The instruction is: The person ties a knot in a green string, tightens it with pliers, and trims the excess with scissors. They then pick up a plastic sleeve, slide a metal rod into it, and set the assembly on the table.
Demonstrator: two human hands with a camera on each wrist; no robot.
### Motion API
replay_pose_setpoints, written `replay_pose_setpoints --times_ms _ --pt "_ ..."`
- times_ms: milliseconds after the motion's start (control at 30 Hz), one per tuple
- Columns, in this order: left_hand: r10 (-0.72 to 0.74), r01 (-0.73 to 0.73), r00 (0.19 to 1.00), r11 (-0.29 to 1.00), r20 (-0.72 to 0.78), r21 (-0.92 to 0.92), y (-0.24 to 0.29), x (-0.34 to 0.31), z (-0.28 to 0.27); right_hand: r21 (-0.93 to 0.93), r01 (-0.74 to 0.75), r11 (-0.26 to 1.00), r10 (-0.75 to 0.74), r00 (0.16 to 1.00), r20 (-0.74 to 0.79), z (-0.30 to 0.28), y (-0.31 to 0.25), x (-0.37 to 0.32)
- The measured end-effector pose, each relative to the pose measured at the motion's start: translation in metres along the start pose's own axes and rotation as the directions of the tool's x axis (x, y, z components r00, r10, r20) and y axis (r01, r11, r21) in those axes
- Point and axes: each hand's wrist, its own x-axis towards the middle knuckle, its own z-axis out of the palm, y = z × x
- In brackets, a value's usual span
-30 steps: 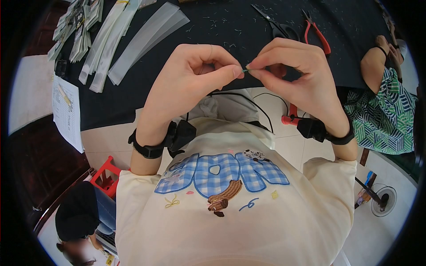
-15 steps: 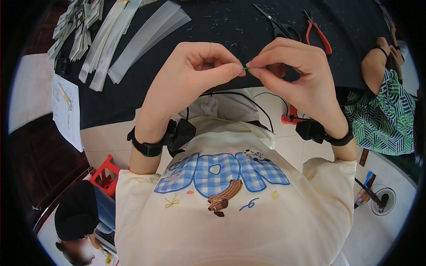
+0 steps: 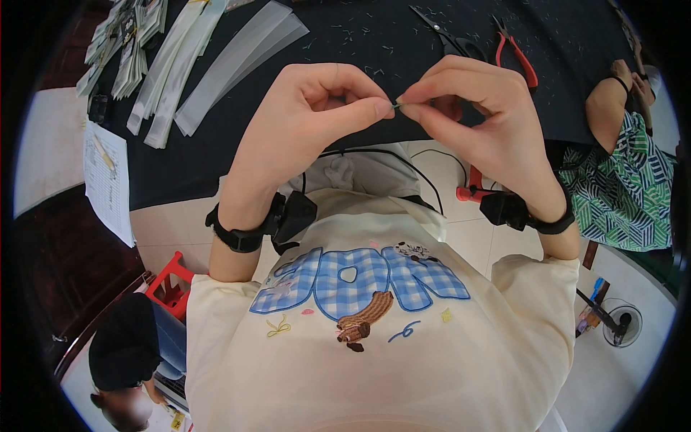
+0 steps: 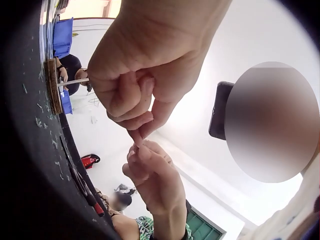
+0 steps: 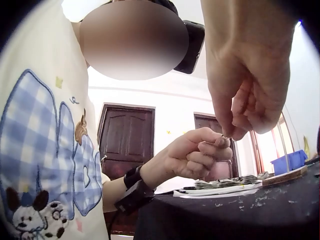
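Note:
A tiny green strand point(image 3: 396, 106) shows between the fingertips of both hands in the head view; most of it is hidden by the fingers. My left hand point(image 3: 309, 115) pinches one end between thumb and forefinger. From the other side, my right hand point(image 3: 486, 115) pinches it in the same way, the two sets of fingertips very close together. Both hands are held up in front of the black-covered table point(image 3: 345, 61). In the left wrist view the right hand point(image 4: 157, 175) meets the left hand point(image 4: 145, 75) tip to tip.
Black scissors point(image 3: 450, 39) and red-handled pliers point(image 3: 515, 54) lie beyond the right hand, with green clippings scattered around. Clear plastic sleeves point(image 3: 241, 68) and bundled packets point(image 3: 133, 68) lie at the left, near a written sheet point(image 3: 108, 183). Another person point(image 3: 129, 345) is at lower left.
Both hands have risen slightly toward the table's far side. Less of the green strand shows than a second ago. Both pinches hold.

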Motion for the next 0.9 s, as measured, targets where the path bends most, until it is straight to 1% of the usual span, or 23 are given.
replay_pose_setpoints --times_ms 67,100,167,300,367,400,467,500,567,600,667,700,767,900 --pt "0.036 -0.039 0.998 0.998 -0.047 -0.049 -0.001 0.000 0.002 -0.005 -0.009 1.000 0.008 0.999 -0.034 0.002 0.001 -0.001" --pt "0.036 -0.038 0.998 0.998 -0.047 -0.049 -0.001 0.000 0.003 -0.004 -0.009 1.000 0.009 0.999 -0.034 0.004 0.002 -0.001" --pt "0.059 -0.067 0.993 0.995 -0.100 -0.073 -0.001 0.000 0.005 -0.007 -0.008 1.000 0.008 0.996 -0.094 0.007 0.002 -0.002" --pt "0.068 -0.078 0.990 0.995 -0.127 -0.070 -0.001 -0.002 0.005 -0.054 -0.024 0.998 0.018 0.995 -0.100 0.009 0.001 -0.003" --pt "0.029 -0.050 0.987 0.990 -0.155 -0.134 0.000 -0.002 0.005 -0.099 0.035 0.994 -0.050 0.986 -0.157 0.012 0.001 -0.004" --pt "0.028 -0.050 0.987 0.990 -0.155 -0.135 0.001 -0.002 0.005 -0.099 0.035 0.994 -0.050 0.986 -0.157 0.014 0.002 -0.004" --pt "-0.015 -0.022 0.980 0.982 -0.197 -0.187 0.002 -0.002 0.006 -0.187 0.121 0.975 -0.167 0.953 -0.253 0.018 0.002 -0.004" --pt "-0.016 -0.022 0.980 0.982 -0.198 -0.188 0.002 -0.002 0.006 -0.187 0.121 0.975 -0.167 0.953 -0.252 0.020 0.002 -0.004" --pt "-0.026 -0.023 0.978 0.974 -0.209 -0.227 0.002 -0.002 0.006 -0.265 0.189 0.945 -0.264 0.922 -0.284 0.023 0.002 -0.004" --pt "-0.026 -0.023 0.978 0.973 -0.209 -0.228 0.002 -0.002 0.006 -0.265 0.189 0.945 -0.264 0.922 -0.284 0.024 0.003 -0.004" --pt "-0.040 -0.010 0.978 0.970 -0.203 -0.241 0.002 -0.003 0.006 -0.332 0.229 0.915 -0.330 0.899 -0.289 0.025 0.005 -0.004" --pt "-0.040 -0.010 0.978 0.970 -0.204 -0.242 0.002 -0.003 0.005 -0.332 0.230 0.915 -0.330 0.899 -0.289 0.026 0.005 -0.004" --pt "-0.055 0.012 0.987 0.963 -0.150 -0.271 0.001 -0.005 0.001 -0.382 0.252 0.889 -0.370 0.888 -0.275 0.026 0.005 -0.004" --pt "-0.047 0.011 0.989 0.971 -0.144 -0.238 0.001 -0.006 0.002 -0.402 0.273 0.874 -0.397 0.879 -0.266 0.028 0.008 -0.006"
